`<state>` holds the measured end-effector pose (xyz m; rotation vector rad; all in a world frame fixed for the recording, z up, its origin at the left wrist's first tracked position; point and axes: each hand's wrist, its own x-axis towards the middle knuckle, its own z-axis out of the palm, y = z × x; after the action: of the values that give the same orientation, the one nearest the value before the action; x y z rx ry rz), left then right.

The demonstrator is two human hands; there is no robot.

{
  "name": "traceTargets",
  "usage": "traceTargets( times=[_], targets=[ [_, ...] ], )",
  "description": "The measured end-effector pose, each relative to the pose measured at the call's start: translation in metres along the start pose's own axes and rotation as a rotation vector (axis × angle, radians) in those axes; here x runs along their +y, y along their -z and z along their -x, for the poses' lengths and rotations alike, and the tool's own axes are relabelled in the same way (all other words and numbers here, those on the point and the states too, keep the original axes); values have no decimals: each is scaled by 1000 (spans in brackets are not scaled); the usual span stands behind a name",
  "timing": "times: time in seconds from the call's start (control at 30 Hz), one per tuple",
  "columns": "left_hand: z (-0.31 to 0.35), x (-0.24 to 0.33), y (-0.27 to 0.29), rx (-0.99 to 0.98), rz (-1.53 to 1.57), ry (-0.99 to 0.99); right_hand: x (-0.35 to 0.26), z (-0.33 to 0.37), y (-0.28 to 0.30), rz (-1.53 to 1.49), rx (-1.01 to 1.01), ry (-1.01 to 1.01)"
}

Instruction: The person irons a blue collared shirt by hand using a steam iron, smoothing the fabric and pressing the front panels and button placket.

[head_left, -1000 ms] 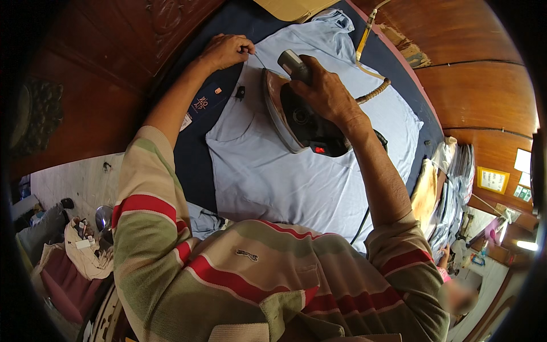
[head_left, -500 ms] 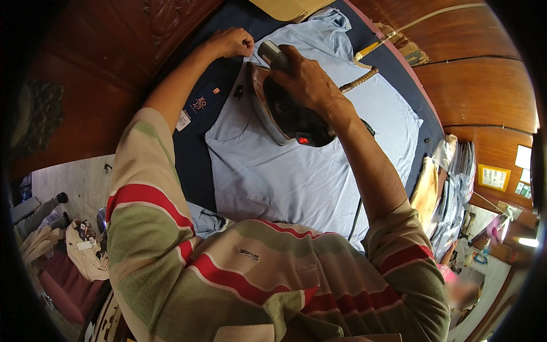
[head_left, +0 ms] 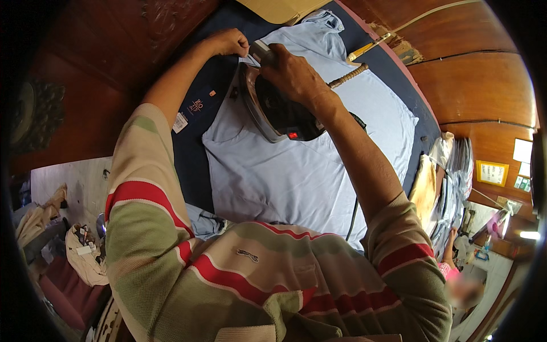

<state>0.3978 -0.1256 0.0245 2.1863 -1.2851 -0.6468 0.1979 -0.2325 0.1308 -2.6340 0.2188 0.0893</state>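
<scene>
The right hand [head_left: 293,71] has its fingers wrapped around the handle of an iron [head_left: 276,111], which sits over the upper left part of a light blue shirt [head_left: 285,182], with 1 red switch [head_left: 293,135] showing at its near end. The left hand [head_left: 228,43] is just beyond the shirt's upper left edge, near the handle, its fingers curled in; I cannot tell how tightly they close or whether they pinch any fabric. The shirt lies spread on a dark blue cloth [head_left: 191,165], wrinkled toward the person. Left of it lie a dark tag [head_left: 195,106] and 1 white label [head_left: 180,122]; a brush [head_left: 360,52] lies beyond its right side.
</scene>
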Motion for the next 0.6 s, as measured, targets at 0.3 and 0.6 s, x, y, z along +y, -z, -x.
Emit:
traceTargets(
  times=[0.3, 0.6],
  targets=[
    [4, -4, 1, 6, 231, 9, 2, -11, -6, 8, 26, 0],
    [-1, -28, -15, 236, 627, -58, 38, -42, -14, 280, 108, 330]
  ],
)
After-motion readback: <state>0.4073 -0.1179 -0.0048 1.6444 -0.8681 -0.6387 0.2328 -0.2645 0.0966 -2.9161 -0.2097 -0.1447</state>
